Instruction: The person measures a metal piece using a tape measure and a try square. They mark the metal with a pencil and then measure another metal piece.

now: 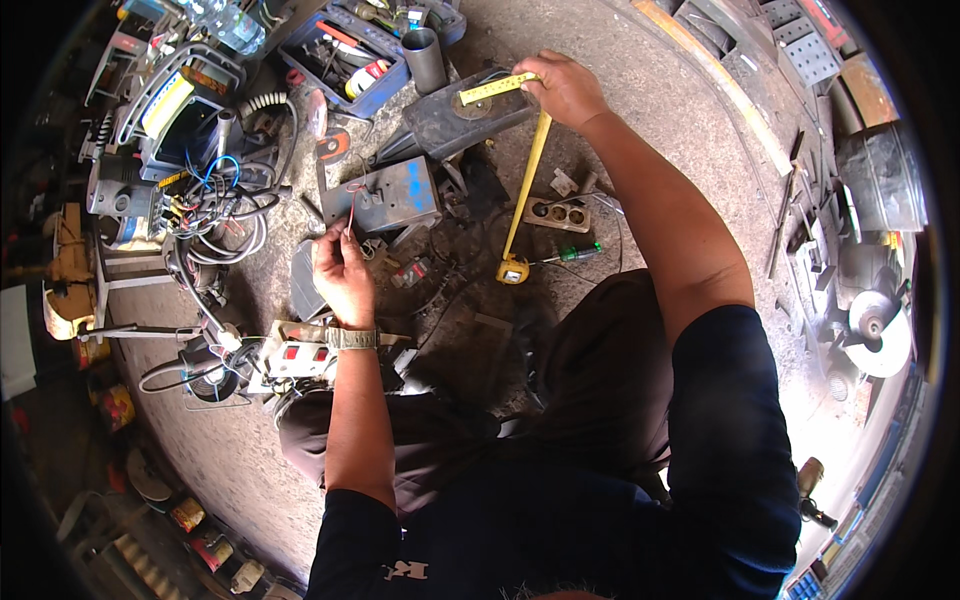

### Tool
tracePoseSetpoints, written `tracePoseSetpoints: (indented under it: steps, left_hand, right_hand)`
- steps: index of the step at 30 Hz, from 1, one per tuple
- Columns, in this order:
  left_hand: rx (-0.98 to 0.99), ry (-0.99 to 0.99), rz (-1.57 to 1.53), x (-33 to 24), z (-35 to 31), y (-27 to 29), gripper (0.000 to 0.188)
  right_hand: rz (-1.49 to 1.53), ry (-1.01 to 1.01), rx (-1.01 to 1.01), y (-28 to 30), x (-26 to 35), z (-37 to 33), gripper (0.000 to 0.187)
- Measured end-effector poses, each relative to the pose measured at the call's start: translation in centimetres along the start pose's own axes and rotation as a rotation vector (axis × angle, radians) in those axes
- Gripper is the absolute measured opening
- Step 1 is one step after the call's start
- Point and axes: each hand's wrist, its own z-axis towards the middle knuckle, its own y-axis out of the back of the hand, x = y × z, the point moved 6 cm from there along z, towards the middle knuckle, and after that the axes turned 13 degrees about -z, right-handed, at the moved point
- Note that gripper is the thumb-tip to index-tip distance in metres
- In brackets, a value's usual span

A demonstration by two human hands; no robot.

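My right hand [565, 90] grips the yellow blade of a tape measure near its end, above a dark grey machine part [455, 112] with a round disc on it. From the hand, the tape blade [528, 185] runs down to its yellow case [513, 270] on the floor. My left hand [343, 275], with a watch on the wrist, pinches a thin red wire [351, 213] whose other end reaches a grey metal box [395, 197] with blue marks. Just what lies between those fingertips is partly hidden.
A power strip [557, 213] and a green-handled screwdriver [580, 252] lie by the tape case. A blue toolbox [345, 60] and grey metal tube [424, 60] stand at the far side. Tangled cables [220, 205] and a machine fill the left; metal scraps [800, 55] line the right.
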Motion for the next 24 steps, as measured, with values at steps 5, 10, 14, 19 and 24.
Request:
tracePoseSetpoints:
  steps: [5,10,14,19,24]
  left_hand:
    - [0.002,0.006,-0.005,0.1,0.0,0.0,0.013]
    - [0.002,0.001,-0.019,0.6,0.0,0.0,0.012]
    - [0.007,-0.013,0.02,0.1,0.0,-0.2,0.013]
    - [0.013,-0.043,0.085,0.1,0.0,0.1,0.012]
    - [0.026,-0.061,0.058,0.6,0.0,-0.1,0.009]
  right_hand:
    - [0.006,0.003,-0.02,0.0,0.0,0.0,0.022]
    - [0.008,0.0,-0.026,-0.1,0.1,0.1,0.022]
    - [-0.006,-0.009,-0.029,0.0,-0.1,0.1,0.022]
    - [0.04,0.021,-0.08,0.6,0.2,-0.1,0.02]
    - [0.047,0.015,-0.053,0.9,0.2,-0.2,0.022]
